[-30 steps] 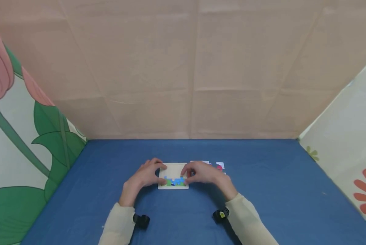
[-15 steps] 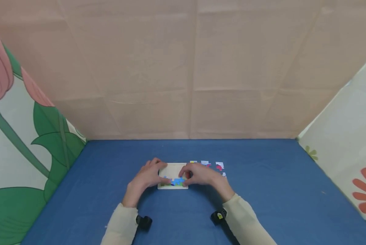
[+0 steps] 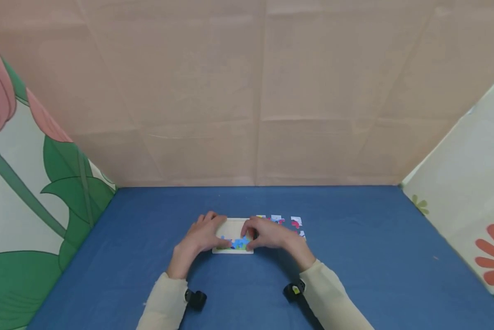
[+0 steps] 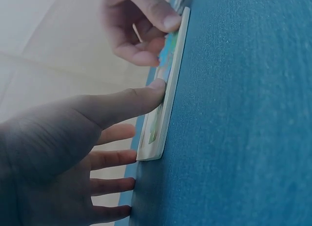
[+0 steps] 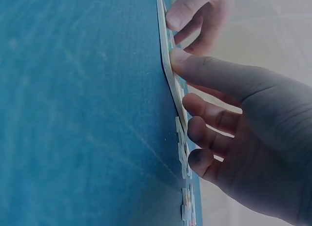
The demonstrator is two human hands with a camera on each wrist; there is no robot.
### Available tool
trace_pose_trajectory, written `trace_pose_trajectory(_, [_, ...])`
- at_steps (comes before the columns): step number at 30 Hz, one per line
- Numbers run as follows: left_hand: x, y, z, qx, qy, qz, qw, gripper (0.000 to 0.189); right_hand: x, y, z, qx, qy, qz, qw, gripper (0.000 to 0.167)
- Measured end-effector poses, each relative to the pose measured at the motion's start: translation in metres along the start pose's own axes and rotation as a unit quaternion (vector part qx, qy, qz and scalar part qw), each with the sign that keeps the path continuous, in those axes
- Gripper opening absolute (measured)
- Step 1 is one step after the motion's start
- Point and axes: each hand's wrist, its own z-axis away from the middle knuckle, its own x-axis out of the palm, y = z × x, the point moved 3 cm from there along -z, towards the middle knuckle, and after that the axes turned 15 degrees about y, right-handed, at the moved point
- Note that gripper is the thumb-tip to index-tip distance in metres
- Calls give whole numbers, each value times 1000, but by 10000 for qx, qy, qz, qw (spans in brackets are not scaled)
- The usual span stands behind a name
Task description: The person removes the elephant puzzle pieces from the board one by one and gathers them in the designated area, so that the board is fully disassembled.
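Observation:
A pale wooden puzzle tray (image 3: 232, 251) lies on the table, with blue and green jigsaw pieces (image 3: 237, 243) along its near side. My left hand (image 3: 200, 232) is at its left end; the thumb presses the pieces while the other fingers stretch out straight by the tray's edge, as the left wrist view shows. From the right, my right hand (image 3: 268, 232) pinches a blue-green puzzle piece (image 4: 167, 49) at the tray's right end between thumb and index finger. Its other fingers (image 5: 207, 136) are loosely curled. The hands partly hide the tray's ends.
Several loose puzzle pieces (image 3: 296, 222) with white, pink and blue prints lie right of the tray, partly behind the right hand. Blue cloth (image 3: 354, 256) covers the table. A beige backdrop (image 3: 255, 91) rises at the far edge, with floral panels at both sides.
My left thumb has slid right over the pieces. The right hand has shifted slightly left, uncovering more loose pieces behind it. Over the last half second both hands stay almost still.

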Motion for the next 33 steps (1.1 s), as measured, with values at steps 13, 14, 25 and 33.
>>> trace_pose_trajectory(13, [1, -1, 0, 5, -5, -57, 10000, 77, -2, -2, 1, -157, 32, -182, 9997, 16])
trace_pose_trajectory(14, [1, -1, 0, 2, -8, -52, 10000, 77, -3, -2, 1, -180, 49, -200, 9996, 15])
trace_pose_trajectory(25, [2, 0, 0, 92, -29, 7, 10000, 77, -14, 2, 9, -152, 173, -453, 9987, 12])
trace_pose_trajectory(33, [1, -2, 1, 54, 27, -42, 10000, 78, -30, 13, 25, 57, 408, -522, 9978, 12])
